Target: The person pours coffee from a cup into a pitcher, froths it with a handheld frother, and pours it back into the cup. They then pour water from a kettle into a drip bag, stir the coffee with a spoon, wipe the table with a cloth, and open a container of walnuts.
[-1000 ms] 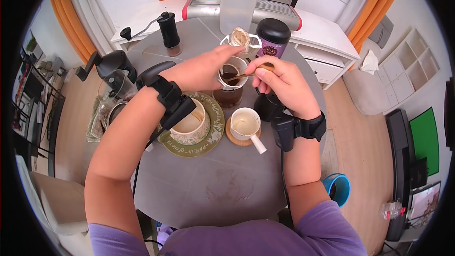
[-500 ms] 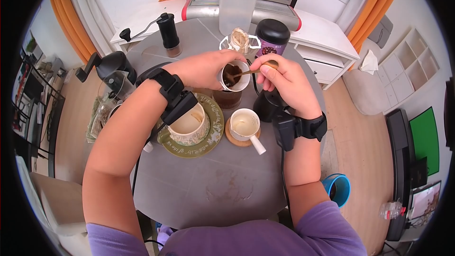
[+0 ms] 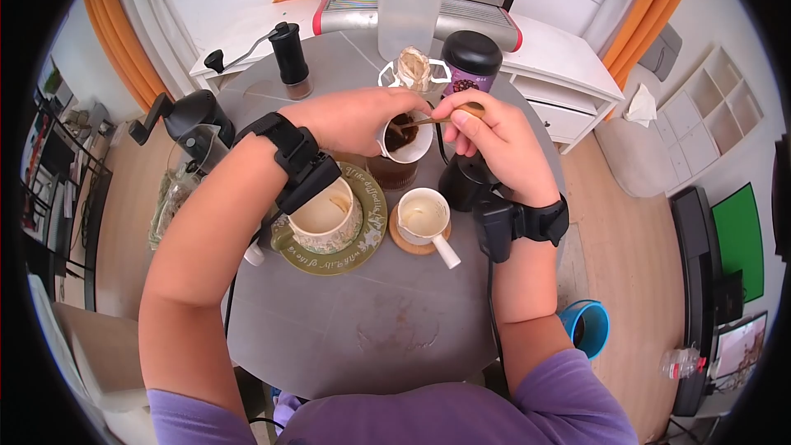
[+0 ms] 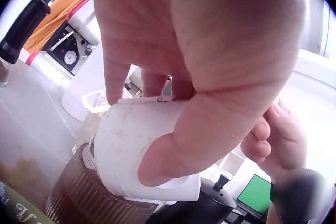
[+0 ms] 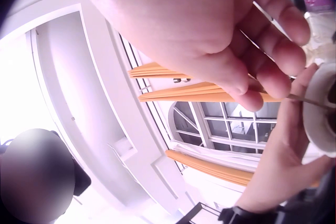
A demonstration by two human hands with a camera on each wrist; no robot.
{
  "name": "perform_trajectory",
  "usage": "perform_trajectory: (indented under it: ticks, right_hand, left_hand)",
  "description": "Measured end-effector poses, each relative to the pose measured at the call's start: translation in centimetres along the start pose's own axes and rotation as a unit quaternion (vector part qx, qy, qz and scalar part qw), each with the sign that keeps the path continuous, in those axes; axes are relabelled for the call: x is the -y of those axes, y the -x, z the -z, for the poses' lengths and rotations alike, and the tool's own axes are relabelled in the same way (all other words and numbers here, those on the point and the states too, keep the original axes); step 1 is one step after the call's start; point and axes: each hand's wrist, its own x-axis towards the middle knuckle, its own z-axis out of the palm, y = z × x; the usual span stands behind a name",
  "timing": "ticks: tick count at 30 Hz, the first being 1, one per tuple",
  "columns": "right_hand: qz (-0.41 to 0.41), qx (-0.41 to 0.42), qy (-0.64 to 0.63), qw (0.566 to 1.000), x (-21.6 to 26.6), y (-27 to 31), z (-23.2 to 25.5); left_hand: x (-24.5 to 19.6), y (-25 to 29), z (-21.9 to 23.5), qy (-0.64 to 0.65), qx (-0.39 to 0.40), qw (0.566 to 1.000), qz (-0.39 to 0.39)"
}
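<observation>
My left hand (image 3: 358,119) grips a white cup (image 4: 131,145) from its far side, thumb on one wall and fingers at the other. The cup leans with its mouth to the right, close over a ribbed glass (image 4: 84,198) that looks brown. Dark wet coffee grounds (image 3: 401,136) show inside it in the head view. Between thumb and fingers my right hand (image 3: 498,140) pinches a thin gold-brown spoon (image 3: 424,122). The spoon's far end reaches into the grounds and is partly hidden there. A black pot (image 3: 465,183) stands below the right hand.
A patterned cup (image 3: 325,218) on a green saucer (image 3: 375,235) and a white handled cup (image 3: 424,214) on a wooden coaster stand nearer the body. Behind the hands are a paper drip filter (image 3: 414,70), black-lidded jar (image 3: 471,53), clear pitcher (image 3: 410,12) and hand grinder (image 3: 289,53).
The white cup has tipped further, its mouth turned more toward the right and the body. Inside it, the spoon has shifted and the grounds now show heaped against the wall.
</observation>
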Motion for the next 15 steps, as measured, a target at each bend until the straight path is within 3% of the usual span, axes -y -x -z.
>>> perform_trajectory:
  ticks: [3, 5, 9, 12, 15]
  right_hand:
    - [0.011, 0.027, -0.027, 0.999, 0.25, 0.03, -0.26]
    - [-0.008, 0.003, 0.022, 1.000, 0.34, -0.04, -0.31]
    - [0.003, -0.001, 0.000, 1.000, 0.53, 0.17, -0.17]
    - [0.011, 0.036, 0.000, 0.999, 0.35, 0.06, -0.38]
    - [-0.001, -0.007, 0.018, 1.000, 0.51, 0.14, -0.13]
  left_hand:
    - [0.04, -0.03, 0.04, -0.001, 0.003, 1.000, 0.002]
    - [0.08, -0.05, 0.12, -0.001, 0.006, 1.000, -0.003]
    - [-0.03, -0.14, 0.27, 0.004, 0.019, 1.000, 0.005]
    - [-0.13, -0.23, 0.33, 0.002, 0.028, 1.000, 0.011]
    - [0.15, -0.32, 0.32, 0.011, 0.031, 0.999, 0.009]
